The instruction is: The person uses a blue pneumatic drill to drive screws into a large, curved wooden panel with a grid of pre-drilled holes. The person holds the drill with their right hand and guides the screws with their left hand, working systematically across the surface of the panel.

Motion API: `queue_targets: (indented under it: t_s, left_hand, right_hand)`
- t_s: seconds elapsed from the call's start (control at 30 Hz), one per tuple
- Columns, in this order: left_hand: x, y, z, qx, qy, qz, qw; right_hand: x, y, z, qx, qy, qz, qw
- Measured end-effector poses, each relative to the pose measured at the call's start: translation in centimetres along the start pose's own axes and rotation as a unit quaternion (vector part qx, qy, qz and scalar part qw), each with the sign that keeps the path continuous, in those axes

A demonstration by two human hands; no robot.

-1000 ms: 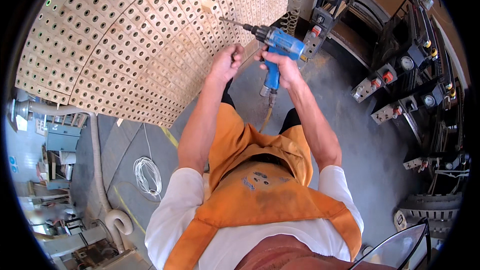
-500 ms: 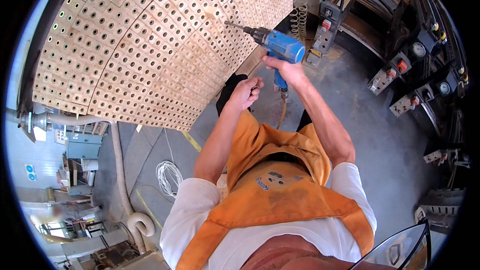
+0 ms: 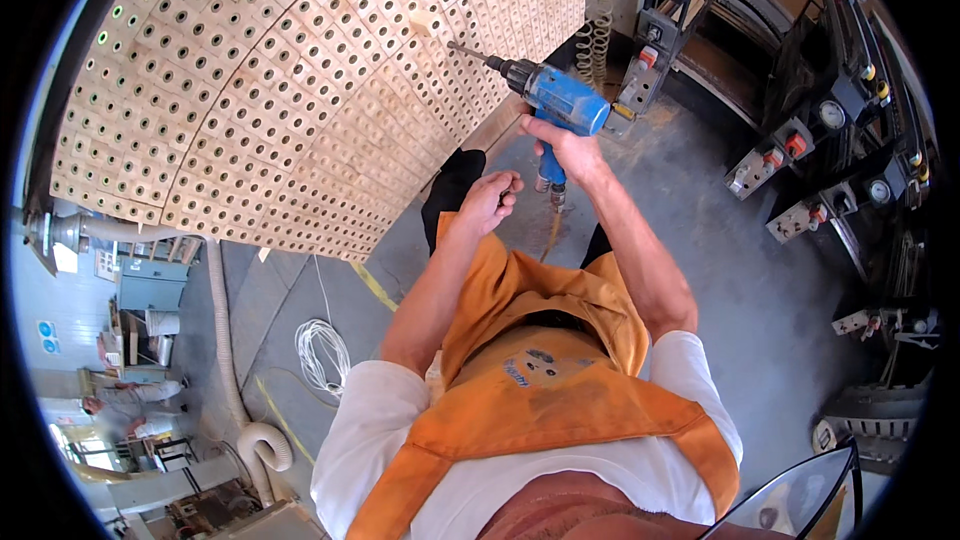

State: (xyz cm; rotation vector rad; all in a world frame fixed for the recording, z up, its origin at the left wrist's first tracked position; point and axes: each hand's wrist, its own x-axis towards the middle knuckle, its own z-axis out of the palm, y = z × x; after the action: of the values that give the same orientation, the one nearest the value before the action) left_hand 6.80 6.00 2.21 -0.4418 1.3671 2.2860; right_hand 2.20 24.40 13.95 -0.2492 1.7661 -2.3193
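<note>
Grey floor [image 3: 745, 285], coiled cable [image 3: 309, 350], blue drill [image 3: 567, 100]

Blue pistol-grip air drill [image 3: 568, 100] is sitting in right hand [image 3: 568, 148], body slanting, handle pointing down; black chuck [image 3: 517, 74] is holding a long thin bit [image 3: 470, 53], aiming up-left; yellowish hose [image 3: 552, 232] is trailing below.

"What is spreading below?"
"A grey floor [image 3: 720, 270], and a yellow line [image 3: 375, 287] is crossing it."
"And on the left?"
"A blue-grey cabinet [image 3: 150, 292] is standing near a pale wall [image 3: 75, 312]."
</note>
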Motion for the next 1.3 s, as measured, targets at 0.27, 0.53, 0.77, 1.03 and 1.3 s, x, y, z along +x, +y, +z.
queue_targets:
  t_s: [0.27,0.53,0.77,1.03,1.3]
  left_hand:
    - [0.2,-2.3,0.5,0.013,0.005,-0.009,1.000]
    - [0.6,4.0,0.4,0.032,-0.029,0.152,0.988]
    - [2.5,16.4,5.0,-0.126,-0.036,0.239,0.962]
    - [4.3,16.9,5.5,-0.215,-0.023,0.231,0.949]
    - [3.3,16.5,5.8,-0.199,-0.084,0.210,0.954]
  right_hand:
    - [0.2,-0.1,-0.2,0.022,-0.020,-0.026,0.999]
    - [0.0,0.7,0.4,0.024,0.007,-0.041,0.999]
    - [0.2,1.1,0.1,0.016,-0.004,0.013,1.000]
    - [-0.3,1.5,0.5,0.011,0.003,-0.050,0.999]
    - [-3.7,0.4,0.8,0.021,0.007,-0.039,0.999]
